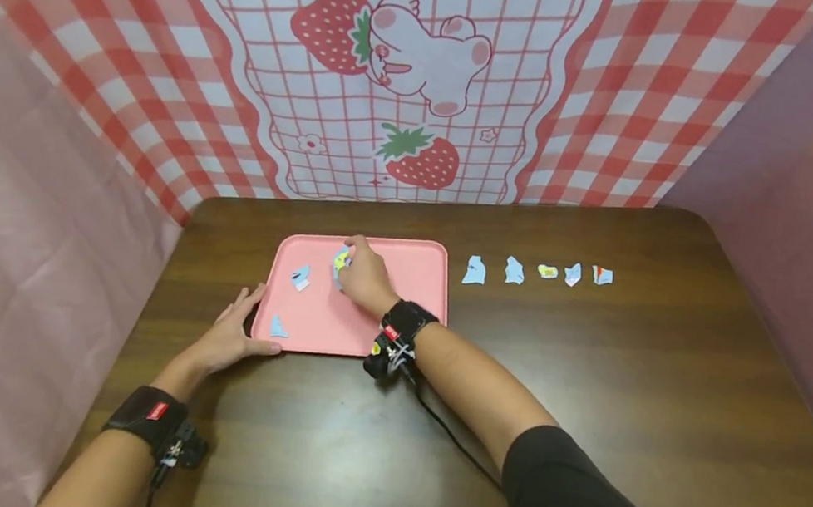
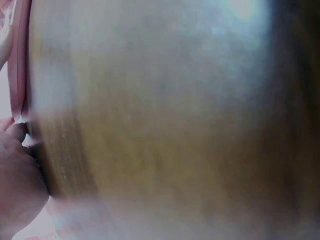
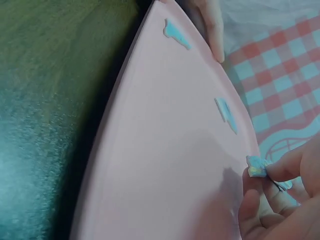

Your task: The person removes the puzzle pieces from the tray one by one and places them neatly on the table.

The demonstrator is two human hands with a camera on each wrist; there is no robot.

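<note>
A pink tray point(image 1: 359, 340) lies on the wooden table. My left hand point(image 1: 235, 333) rests against its near left corner, with the thumb along the front edge and the extended fingers along the left side. Above the tray's far middle, my right hand point(image 1: 371, 279) pinches a light-blue and yellow puzzle piece point(image 3: 257, 167) between thumb and fingers; the fingers partly cover it. Two other light-blue puzzle pieces lie apart in the tray: one with a white part point(image 1: 301, 277) toward the left side, and one point(image 1: 278, 327) in the near left corner.
Right of the tray, several irregular pieces lie in a row, among them a blue piece point(image 1: 475, 270), a yellow piece point(image 1: 547, 272) and a blue-and-red piece point(image 1: 603, 276). A red-checked cloth point(image 1: 621, 86) hangs behind the table point(image 1: 514, 366). A black cable point(image 1: 456, 443) trails from the right wrist.
</note>
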